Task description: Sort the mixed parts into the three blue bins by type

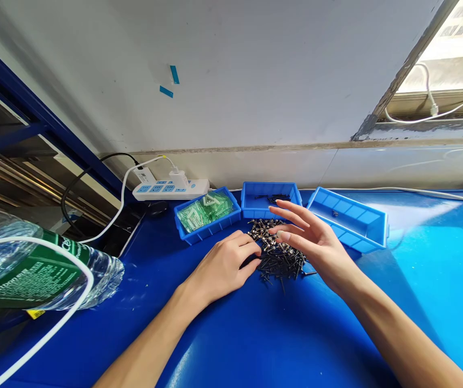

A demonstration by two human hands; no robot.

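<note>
A pile of loose dark and silvery screws [282, 263] lies on the blue tabletop [231, 345]. At its left edge my left hand [227, 264] rests with curled fingers, thumb and fingertips drawn close together against the screws. Whatever is between those fingertips is too small to make out. Over the pile's right side hovers my right hand [308, 231], its fingers apart and nothing seen in them. Behind the pile, a middle blue bin [269, 214] has some dark screws inside. The right blue bin [346, 221] shows a small dark piece on its floor.
The left blue bin [211, 229] contains green-and-clear packets [207, 209]. Behind it a white power strip [170, 189] with plugs stands by the wall. A large water bottle [45, 264] lies at the left, with a white cable [85, 275] crossing in front.
</note>
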